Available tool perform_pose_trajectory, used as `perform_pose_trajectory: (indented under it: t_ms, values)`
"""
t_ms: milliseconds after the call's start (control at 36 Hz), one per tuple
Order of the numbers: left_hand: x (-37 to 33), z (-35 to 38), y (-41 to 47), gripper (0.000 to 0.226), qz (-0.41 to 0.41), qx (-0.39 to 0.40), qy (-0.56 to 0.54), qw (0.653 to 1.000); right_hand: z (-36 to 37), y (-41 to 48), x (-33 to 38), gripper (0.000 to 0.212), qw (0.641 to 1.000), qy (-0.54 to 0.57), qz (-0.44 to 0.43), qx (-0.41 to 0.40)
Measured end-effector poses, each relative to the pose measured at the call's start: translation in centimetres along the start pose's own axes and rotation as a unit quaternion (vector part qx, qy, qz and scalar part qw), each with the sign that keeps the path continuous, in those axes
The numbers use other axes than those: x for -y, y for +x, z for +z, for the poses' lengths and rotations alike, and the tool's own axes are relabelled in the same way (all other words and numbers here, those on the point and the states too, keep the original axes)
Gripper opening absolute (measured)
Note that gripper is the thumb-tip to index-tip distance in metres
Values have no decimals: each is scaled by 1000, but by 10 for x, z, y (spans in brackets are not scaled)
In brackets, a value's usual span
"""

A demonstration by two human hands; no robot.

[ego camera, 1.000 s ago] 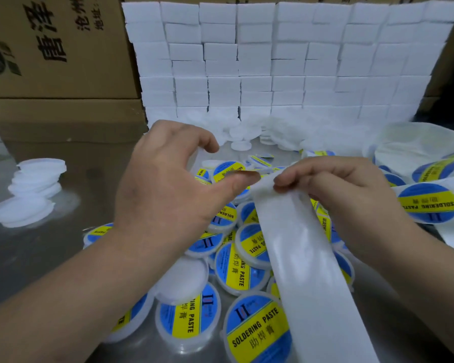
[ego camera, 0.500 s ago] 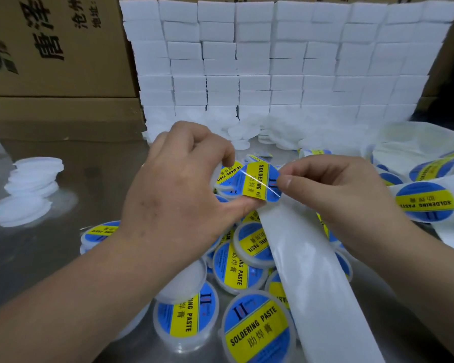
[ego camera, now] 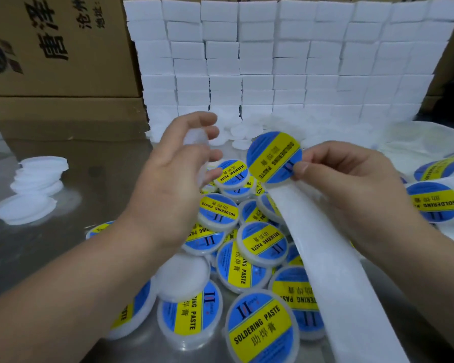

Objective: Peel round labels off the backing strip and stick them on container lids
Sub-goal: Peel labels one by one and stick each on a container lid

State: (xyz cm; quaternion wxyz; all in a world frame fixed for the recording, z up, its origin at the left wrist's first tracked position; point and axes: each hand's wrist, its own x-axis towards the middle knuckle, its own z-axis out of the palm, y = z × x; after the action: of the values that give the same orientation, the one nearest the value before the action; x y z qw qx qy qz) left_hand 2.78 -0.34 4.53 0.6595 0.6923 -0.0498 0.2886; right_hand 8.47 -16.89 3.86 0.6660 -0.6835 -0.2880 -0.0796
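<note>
Head view, item: label transfer, peel stage. Right hand (ego camera: pixel 351 184) pinches the round label (ego camera: pixel 270 153) by its right edge, thumb on the printed face, other fingers curled. The label stands upright above the far end of the backing strip (ego camera: pixel 325 258), which runs near and right under that hand. Whether the label's lower edge is fully free of the strip cannot be told. Left hand (ego camera: pixel 168 184), just left of the label, has its fingers curved round what looks like a blank lid (ego camera: pixel 195 142), blurred. Labelled lids (ego camera: pixel 262 242) lie heaped between and below the hands; a stack of plain lids (ego camera: pixel 37 176) sits at the left on the metal table (ego camera: pixel 63 244). Handling note: best to keep the pinch at the rim only, bring the lid face square to the label, centre it, then lay one edge first and smooth across to avoid creases.
</note>
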Motion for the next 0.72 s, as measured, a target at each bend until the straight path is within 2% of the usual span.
perform_pose_trajectory:
  t_ms: [83, 250, 389, 583, 667, 722]
  values:
    - [1, 1, 2, 26, -73, 54, -141, 986, 3, -3, -1, 10, 997, -4, 21, 72]
    - [1, -1, 3, 33, -120, 114, -264, 950, 4, -7, 0, 17, 989, 12, 21, 147]
    - [3, -1, 3, 26, -126, 145, -260, 946, 4, -8, 0, 26, 980, 36, 25, 196]
    - [4, 0, 0, 27, -120, 161, -231, 952, 2, -7, -1, 24, 976, 25, 37, 212]
    - [6, 1, -2, 11, -108, 166, -218, 956, 2, -8, -1, 24, 975, 23, 43, 217]
    - [7, 1, -3, 12, -105, 169, -216, 956, 3, -8, 0, 25, 973, 28, 48, 224]
